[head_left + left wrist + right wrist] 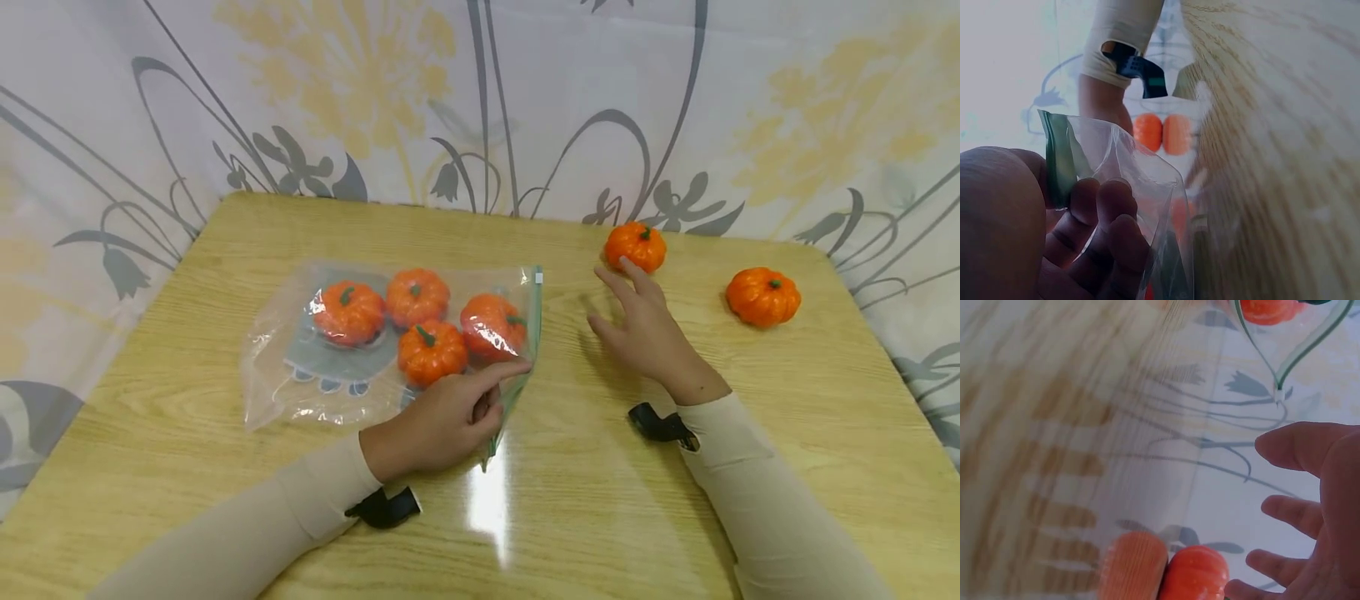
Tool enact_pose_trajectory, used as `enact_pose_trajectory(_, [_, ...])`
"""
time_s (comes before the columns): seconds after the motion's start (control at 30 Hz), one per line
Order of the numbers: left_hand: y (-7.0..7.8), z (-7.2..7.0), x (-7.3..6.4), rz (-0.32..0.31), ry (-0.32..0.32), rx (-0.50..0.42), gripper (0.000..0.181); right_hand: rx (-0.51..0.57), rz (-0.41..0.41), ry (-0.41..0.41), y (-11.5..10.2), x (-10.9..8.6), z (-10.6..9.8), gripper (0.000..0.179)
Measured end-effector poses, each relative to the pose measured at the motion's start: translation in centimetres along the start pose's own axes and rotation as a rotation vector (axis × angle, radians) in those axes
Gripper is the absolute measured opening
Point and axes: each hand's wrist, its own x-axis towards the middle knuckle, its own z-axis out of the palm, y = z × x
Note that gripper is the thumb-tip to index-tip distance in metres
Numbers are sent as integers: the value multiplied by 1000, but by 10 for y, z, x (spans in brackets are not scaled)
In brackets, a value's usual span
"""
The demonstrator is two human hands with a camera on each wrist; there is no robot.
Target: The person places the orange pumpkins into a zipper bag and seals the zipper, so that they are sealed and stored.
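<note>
A clear zip bag (337,404) with a green zip edge (536,325) lies on the table, several small orange pumpkins (432,353) inside it. My left hand (450,417) grips the near part of the zip edge; the left wrist view shows fingers (1116,203) curled at the plastic and the bag's mouth partly raised. To the right, my right hand (637,329) reaches toward a loose pumpkin (634,246) at the table's back edge, its fingers spread. Whether the fingertips touch that pumpkin I cannot tell. In the right wrist view nothing is in the hand (1322,506).
Another loose pumpkin (763,297) sits farther right on the wooden table (585,517). A floral curtain (525,108) hangs along the back edge and sides. Dark straps (386,508) are worn at both wrists over the beige sleeves.
</note>
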Motion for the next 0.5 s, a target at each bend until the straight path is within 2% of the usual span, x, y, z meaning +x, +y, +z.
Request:
enact_pose_trajectory(0.23, [1, 0, -1, -1, 6, 5, 51, -21, 45, -1, 9, 13, -18, 67])
enact_pose_trajectory(0.5, [1, 1, -1, -21, -21, 17, 51, -129, 90, -33, 22, 31, -32, 71])
